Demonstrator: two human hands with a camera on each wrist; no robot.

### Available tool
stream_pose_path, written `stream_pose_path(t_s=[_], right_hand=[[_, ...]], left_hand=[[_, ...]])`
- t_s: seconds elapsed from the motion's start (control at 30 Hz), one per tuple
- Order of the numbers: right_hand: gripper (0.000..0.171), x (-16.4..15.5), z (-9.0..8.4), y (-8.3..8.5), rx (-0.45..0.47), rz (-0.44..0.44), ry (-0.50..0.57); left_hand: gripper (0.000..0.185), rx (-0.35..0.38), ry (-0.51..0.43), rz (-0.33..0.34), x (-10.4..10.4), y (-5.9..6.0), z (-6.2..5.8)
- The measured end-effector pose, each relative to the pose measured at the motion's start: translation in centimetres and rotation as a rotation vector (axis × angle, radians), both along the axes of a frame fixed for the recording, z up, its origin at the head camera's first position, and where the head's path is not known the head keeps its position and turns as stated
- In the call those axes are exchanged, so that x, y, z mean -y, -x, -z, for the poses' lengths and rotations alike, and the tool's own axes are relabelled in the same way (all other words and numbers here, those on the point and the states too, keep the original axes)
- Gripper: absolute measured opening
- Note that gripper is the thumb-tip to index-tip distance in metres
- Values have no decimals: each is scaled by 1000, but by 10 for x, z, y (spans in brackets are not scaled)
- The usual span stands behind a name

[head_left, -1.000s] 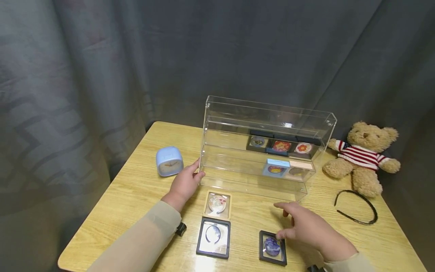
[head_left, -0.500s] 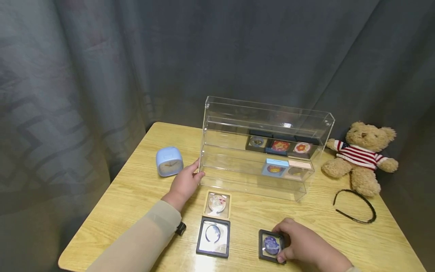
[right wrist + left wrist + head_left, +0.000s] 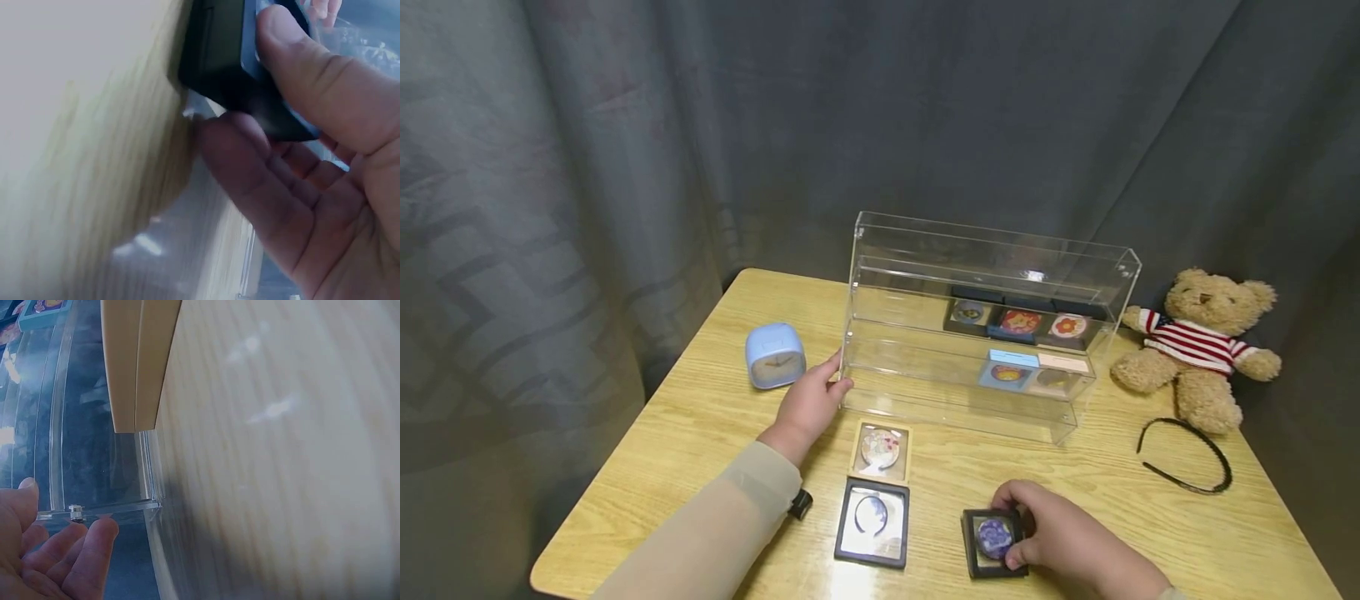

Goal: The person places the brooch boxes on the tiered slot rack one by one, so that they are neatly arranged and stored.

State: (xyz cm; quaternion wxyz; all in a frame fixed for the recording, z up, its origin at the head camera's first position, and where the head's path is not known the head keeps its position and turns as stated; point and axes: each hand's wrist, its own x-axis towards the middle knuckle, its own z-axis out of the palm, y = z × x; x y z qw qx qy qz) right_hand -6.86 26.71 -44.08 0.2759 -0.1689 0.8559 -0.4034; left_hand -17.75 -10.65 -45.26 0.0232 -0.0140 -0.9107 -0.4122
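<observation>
Grey curtains hang behind a wooden table (image 3: 700, 425) in the head view. On it stands a clear acrylic display case (image 3: 985, 325) with small framed pieces on its steps. The left hand (image 3: 808, 404) rests with relaxed fingers against the case's left end, a blue clock (image 3: 774, 356) near it. The right hand (image 3: 1060, 537) grips a small black frame (image 3: 992, 543) with a blue disc, at the table's near edge. Beside it lie a larger black frame (image 3: 872, 522) and a tan frame (image 3: 881, 451). A teddy bear (image 3: 1202, 346) and a black headband (image 3: 1187, 457) sit to the right.

From the left wrist, the left hand (image 3: 44, 559) touches the case's clear edge (image 3: 100, 512), fingers loosely extended.

From the right wrist, the right hand (image 3: 312, 150) pinches the black frame (image 3: 225, 50) between thumb and fingers, against the table (image 3: 94, 187).
</observation>
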Motion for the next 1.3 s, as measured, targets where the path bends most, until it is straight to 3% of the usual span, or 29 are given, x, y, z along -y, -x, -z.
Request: stream_pose_path(t_s=[0.2, 0.33, 0.87, 1.07, 1.3], right_hand=[[42, 8, -3, 13, -149, -16, 43], [33, 16, -16, 27, -263, 27, 29], [27, 41, -104, 106, -750, 283, -45], [29, 47, -113, 122, -773, 377, -12], [29, 48, -101, 130, -782, 325, -126]], left_hand=[[59, 3, -3, 1, 0, 1, 1], [59, 6, -1, 1, 0, 1, 1], [57, -4, -12, 0, 0, 0, 2], [58, 5, -8, -8, 1, 0, 1], [58, -2, -9, -1, 0, 0, 1]])
